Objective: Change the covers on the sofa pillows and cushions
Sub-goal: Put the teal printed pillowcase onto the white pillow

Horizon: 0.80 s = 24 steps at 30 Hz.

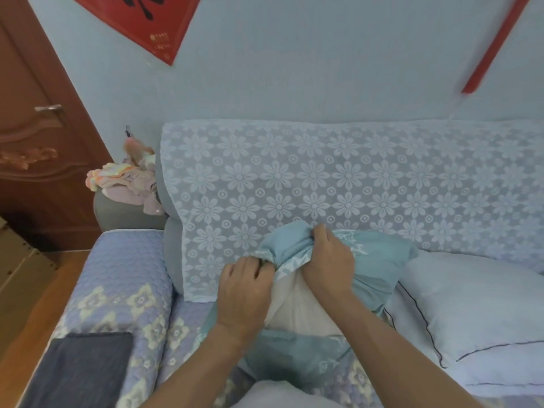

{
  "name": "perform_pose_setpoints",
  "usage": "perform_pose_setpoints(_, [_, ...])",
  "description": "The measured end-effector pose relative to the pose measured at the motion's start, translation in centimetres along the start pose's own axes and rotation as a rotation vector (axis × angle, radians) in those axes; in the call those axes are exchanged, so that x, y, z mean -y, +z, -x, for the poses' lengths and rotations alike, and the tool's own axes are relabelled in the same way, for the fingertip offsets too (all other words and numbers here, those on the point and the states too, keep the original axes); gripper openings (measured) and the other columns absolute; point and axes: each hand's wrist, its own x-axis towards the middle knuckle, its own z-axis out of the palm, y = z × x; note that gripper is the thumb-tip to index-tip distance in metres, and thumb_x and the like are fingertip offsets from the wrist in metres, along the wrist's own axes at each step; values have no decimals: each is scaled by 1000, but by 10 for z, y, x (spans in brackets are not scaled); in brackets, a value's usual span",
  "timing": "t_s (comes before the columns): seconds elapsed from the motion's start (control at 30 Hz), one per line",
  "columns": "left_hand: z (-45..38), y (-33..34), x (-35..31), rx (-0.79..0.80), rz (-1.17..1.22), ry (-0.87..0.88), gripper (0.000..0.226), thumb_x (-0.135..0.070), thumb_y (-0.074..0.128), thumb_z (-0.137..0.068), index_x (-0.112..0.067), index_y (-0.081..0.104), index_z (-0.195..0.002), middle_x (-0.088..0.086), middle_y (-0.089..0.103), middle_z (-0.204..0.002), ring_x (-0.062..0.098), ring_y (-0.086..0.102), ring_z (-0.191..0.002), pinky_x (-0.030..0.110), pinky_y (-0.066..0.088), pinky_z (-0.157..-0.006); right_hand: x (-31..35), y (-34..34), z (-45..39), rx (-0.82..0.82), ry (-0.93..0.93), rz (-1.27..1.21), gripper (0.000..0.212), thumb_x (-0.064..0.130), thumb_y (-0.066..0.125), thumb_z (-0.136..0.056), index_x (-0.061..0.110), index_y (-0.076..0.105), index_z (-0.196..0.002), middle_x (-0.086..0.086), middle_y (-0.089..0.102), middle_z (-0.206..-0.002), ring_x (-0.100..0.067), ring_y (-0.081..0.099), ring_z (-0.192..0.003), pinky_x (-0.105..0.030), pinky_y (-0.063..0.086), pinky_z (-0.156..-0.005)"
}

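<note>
Both hands reach forward over the white pillow [294,304]: left hand [244,290] and right hand [329,260] each grip the bunched teal cover [282,245], fingers curled tight.

My sofa [117,269], quilted lilac, carries a teal-covered pillow [379,260], a pale blue pillow [477,304] beside it, and a dark folded cloth [85,369] on its arm.

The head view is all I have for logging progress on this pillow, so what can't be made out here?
- Teal cover opening: bunched under the left hand and right hand; any zip or fastening is hidden.
- White pillow insert: only a patch shows between the forearms; cover and arms hide the rest.
- Pale blue pillow: cut off by the right edge.
- Red wall hanging: cut off by the top edge, its small print blurred.
</note>
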Motion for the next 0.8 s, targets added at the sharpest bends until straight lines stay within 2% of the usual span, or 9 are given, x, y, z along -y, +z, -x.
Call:
perform_pose_setpoints(0.13, [15, 9, 20, 199, 91, -110, 8, -10, 55, -75, -14, 59, -80, 4, 57, -82, 27, 54, -73, 38, 42, -60, 6, -6, -1, -92, -34, -88, 26, 10, 63, -68, 16, 48, -89, 1, 51, -81, -22, 49, -70, -35, 40, -55])
perform_pose_setpoints(0.27, [25, -5, 11, 374, 484, 116, 11, -9, 56, -73, -17, 62, -76, -5, 58, -82, 16, 53, -71, 35, 49, -61, -3, 6, 6, -125, -194, -33, 29, 0, 62, -58, 10, 53, -84, -6, 48, -83, -27, 44, -76, -37, 36, -60])
perform_pose_setpoints(0.37, [-4, -20, 15, 177, 571, -208, 12, -19, 58, -85, -17, 63, -96, -6, 57, -97, 13, 56, -88, 28, 50, -76, -17, 15, 14, -110, -314, 4, 35, -8, 67, -55, 12, 52, -79, -5, 47, -79, -27, 42, -72, -33, 25, -63])
perform_pose_setpoints(0.43, [-42, -25, 26, 130, 584, -395, 31, -39, 60, -91, -19, 59, -114, -8, 49, -112, 12, 52, -104, 25, 46, -87, -23, 12, 17, -129, -345, -5, 36, -10, 65, -54, 12, 52, -78, -4, 47, -77, -26, 41, -71, -32, 24, -65])
perform_pose_setpoints(0.5, [-78, -20, 36, 469, 584, -419, 48, -57, 61, -90, -25, 56, -126, -10, 50, -120, 9, 50, -111, 27, 43, -91, -21, 7, 18, -163, -375, -33, 31, -11, 61, -56, 11, 52, -76, -6, 48, -77, -27, 42, -71, -33, 28, -65])
perform_pose_setpoints(0.57, [-98, -12, 34, 896, 527, -382, 44, -62, 61, -89, -28, 59, -117, -11, 60, -111, 10, 59, -102, 29, 46, -82, -14, 5, 22, -207, -431, -48, 27, -12, 57, -58, 9, 53, -74, -8, 49, -78, -28, 44, -72, -35, 33, -67])
perform_pose_setpoints(0.6, [-101, -8, 30, 1005, 466, -315, 40, -61, 59, -91, -25, 61, -109, -9, 63, -104, 14, 62, -97, 32, 48, -79, -10, 4, 26, -223, -464, -37, 27, -13, 56, -58, 8, 54, -75, -9, 50, -79, -29, 45, -73, -36, 35, -68])
perform_pose_setpoints(0.7, [-106, -2, 25, 948, 364, -216, 33, -49, 51, -101, -19, 62, -95, 0, 65, -92, 22, 63, -87, 38, 50, -77, -15, -2, 34, -302, -482, 24, 31, -15, 55, -55, 6, 58, -77, -11, 53, -80, -30, 48, -74, -39, 40, -73])
perform_pose_setpoints(0.8, [-125, -4, 27, 754, 422, -346, 34, -40, 47, -104, -19, 66, -85, 1, 66, -82, 21, 62, -78, 34, 49, -68, -31, -23, 28, -436, -315, 72, 35, -17, 60, -53, 4, 63, -81, -12, 57, -84, -30, 49, -77, -41, 39, -75])
